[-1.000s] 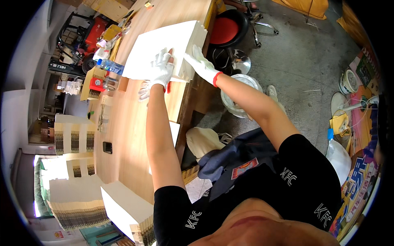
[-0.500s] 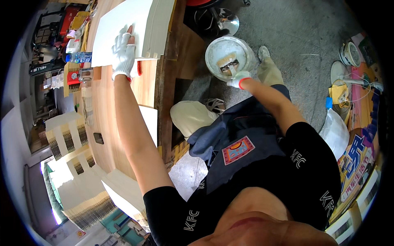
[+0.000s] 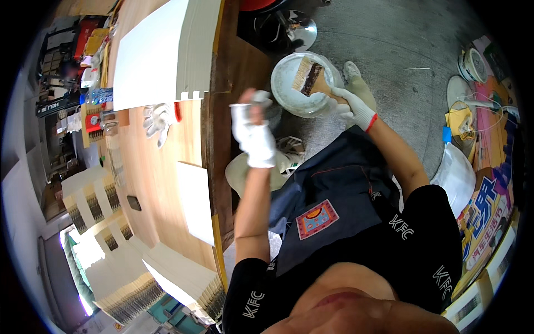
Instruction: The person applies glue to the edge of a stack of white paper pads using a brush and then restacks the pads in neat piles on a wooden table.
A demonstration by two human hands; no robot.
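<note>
Since the earlier frame, left hand (image 3: 253,139) has left the paper stack (image 3: 161,53) and is raised beside the table (image 3: 222,83) edge, gloved, fingers curled; whether it grips anything cannot be told. Right hand (image 3: 353,106), gloved, has lifted the brush (image 3: 311,78) and holds it by the handle, bristles over the white bucket (image 3: 297,83) on the floor (image 3: 400,55). Spare glove (image 3: 158,119) lies on the table just below the stack.

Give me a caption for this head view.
Gloved right hand lifts a wide brush over a white bucket.
</note>
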